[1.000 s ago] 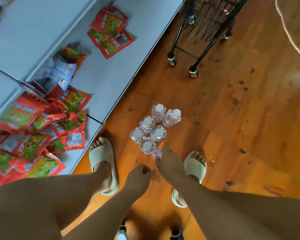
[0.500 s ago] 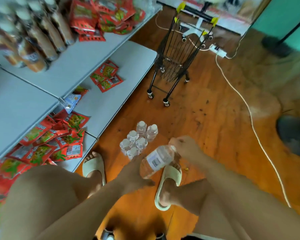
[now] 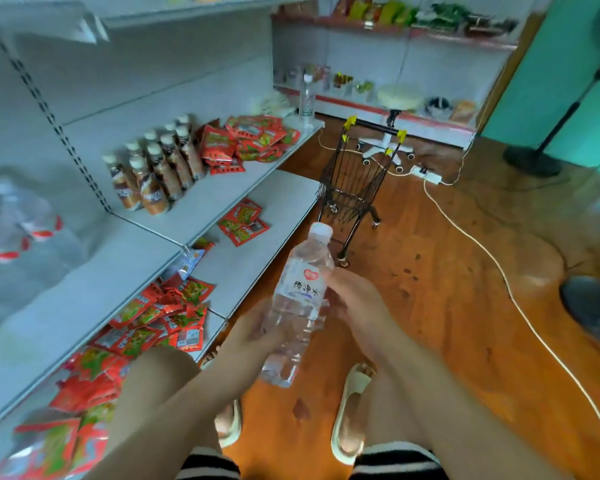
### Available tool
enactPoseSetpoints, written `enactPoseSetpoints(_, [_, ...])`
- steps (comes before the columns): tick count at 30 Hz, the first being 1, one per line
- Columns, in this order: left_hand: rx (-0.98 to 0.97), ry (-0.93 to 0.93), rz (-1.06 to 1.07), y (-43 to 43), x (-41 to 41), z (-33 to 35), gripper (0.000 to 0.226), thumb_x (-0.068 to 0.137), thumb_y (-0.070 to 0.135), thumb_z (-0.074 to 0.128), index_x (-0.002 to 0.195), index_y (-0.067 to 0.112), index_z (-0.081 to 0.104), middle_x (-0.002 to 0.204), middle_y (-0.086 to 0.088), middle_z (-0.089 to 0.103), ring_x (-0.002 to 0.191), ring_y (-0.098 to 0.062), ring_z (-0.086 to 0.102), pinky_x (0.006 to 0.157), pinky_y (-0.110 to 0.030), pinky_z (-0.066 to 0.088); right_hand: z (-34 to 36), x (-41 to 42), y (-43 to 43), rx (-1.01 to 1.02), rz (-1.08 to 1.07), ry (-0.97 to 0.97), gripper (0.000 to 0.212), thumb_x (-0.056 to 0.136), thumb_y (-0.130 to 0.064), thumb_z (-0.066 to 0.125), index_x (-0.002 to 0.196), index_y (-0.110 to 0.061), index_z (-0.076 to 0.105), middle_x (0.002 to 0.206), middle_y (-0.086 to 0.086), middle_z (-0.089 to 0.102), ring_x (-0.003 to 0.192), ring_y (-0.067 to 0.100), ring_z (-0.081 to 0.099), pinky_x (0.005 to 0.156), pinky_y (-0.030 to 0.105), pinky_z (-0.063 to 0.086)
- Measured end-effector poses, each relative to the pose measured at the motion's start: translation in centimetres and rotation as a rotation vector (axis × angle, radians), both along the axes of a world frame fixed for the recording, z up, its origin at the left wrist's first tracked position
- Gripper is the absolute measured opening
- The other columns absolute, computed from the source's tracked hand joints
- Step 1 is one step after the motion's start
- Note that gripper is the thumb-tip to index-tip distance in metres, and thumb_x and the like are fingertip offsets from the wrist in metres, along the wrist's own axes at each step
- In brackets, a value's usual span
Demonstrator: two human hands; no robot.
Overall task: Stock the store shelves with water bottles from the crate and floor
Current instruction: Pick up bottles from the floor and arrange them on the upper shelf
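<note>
**While the bottle hangs between both hands, choose its shelf spot**

As the head view shows it, the clear plastic water bottle with a white cap (image 3: pixel 300 303) is held in the air over the orange wooden floor (image 3: pixel 447 271), near the edge of the white metal shelves (image 3: pixel 205 202), cap tilted up and away. To shelve it well, I judge, lead with the base onto a bare stretch, away from the red snack packets (image 3: pixel 253 136) and brown drink bottles (image 3: pixel 153 174), squeezing lightly since thin plastic dents. The left hand (image 3: pixel 253 336) comes from lower left, fingers curled round the bottle's lower body. The right hand (image 3: pixel 355 299) reaches in from the right, fingers wrapped at the label. Both forearms stretch forward.
</note>
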State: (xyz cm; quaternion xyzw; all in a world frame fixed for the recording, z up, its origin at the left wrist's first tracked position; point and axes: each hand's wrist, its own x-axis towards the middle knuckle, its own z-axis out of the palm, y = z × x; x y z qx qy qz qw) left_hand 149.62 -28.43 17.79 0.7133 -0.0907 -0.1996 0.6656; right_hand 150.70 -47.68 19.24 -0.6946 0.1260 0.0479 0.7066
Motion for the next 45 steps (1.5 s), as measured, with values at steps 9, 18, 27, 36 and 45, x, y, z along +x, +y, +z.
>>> enactPoseSetpoints(9, [-0.009,-0.227,0.243,6.5,-1.8,9.0,0.027,0.097,0.028,0.063,0.123,0.022,0.067,0.117,-0.002,0.075,0.106,-0.018,0.072,0.091,-0.033,0.056,6.8,-0.9,8.4,-0.036,0.206,-0.326,0.013,0.097,-0.031,0.064,0.105,-0.036,0.073,0.106,-0.009,0.076,0.1,0.01,0.07,0.086,0.034,0.059])
enactPoseSetpoints(18, [-0.129,-0.271,0.476,11.7,-3.1,14.6,0.039,0.086,0.019,0.071,0.124,0.009,0.068,0.121,-0.014,0.072,0.116,-0.034,0.067,0.101,-0.047,0.053,10.8,0.6,15.2,-0.156,0.383,-0.648,0.03,0.088,-0.05,0.063,0.118,-0.05,0.063,0.118,-0.013,0.065,0.107,0.008,0.067,0.096,0.035,0.055])
enactPoseSetpoints(27, [-0.035,-0.537,0.79,16.9,-5.3,20.6,0.045,0.078,0.012,0.08,0.122,0.015,0.069,0.114,-0.01,0.074,0.111,-0.029,0.068,0.096,-0.042,0.053,14.4,0.6,22.6,0.003,0.672,-0.787,0.078,0.088,-0.022,0.078,0.15,-0.046,0.036,0.127,-0.011,0.06,0.111,0.005,0.063,0.088,0.033,0.058])
enactPoseSetpoints(36, [-0.059,-0.726,0.868,22.9,-4.1,27.3,0.046,0.088,0.011,0.073,0.133,0.016,0.06,0.121,-0.009,0.072,0.115,-0.026,0.068,0.094,-0.029,0.055,23.4,3.1,30.3,0.021,0.809,-0.936,0.084,0.083,-0.02,0.082,0.143,-0.058,0.035,0.116,-0.024,0.066,0.103,0.004,0.067,0.086,0.032,0.059])
enactPoseSetpoints(45, [0.46,-0.74,0.836,33.0,0.9,32.8,0.039,0.098,0.041,0.063,0.135,0.033,0.056,0.126,0.009,0.07,0.122,-0.012,0.063,0.109,-0.045,0.046,29.8,10.4,39.1,-0.081,0.841,-0.986,0.098,0.072,-0.008,0.09,0.147,-0.039,0.036,0.097,-0.019,0.064,0.088,-0.01,0.064,0.071,0.008,0.051])
